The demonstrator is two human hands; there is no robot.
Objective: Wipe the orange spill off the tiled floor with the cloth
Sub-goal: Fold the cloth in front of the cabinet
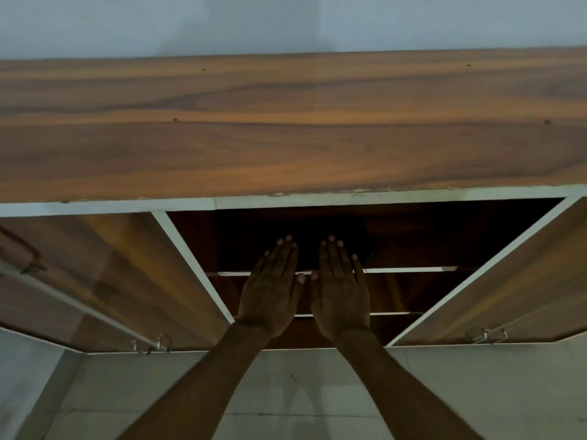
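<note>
Fingers point(282, 255) of my left hand point(270, 296) lie straight and close together, holding nothing. The fingers point(333, 258) of my right hand point(341, 296) lie the same way, and the two thumb tips almost meet between the hands. Both palms face down, with fingertips pointing into the dark open compartment point(413, 236) of the wooden cabinet point(286, 128). I cannot tell whether they touch the white shelf edge point(413, 269). The left door point(111, 274) and right door point(508, 281) stand swung open and bound the free room on either side. The tiled floor point(301, 392) shows between my forearms, with one grout line running left to right. The cloth and orange spill are not in this view, so I cannot tell their position, heading or long axis.
</note>
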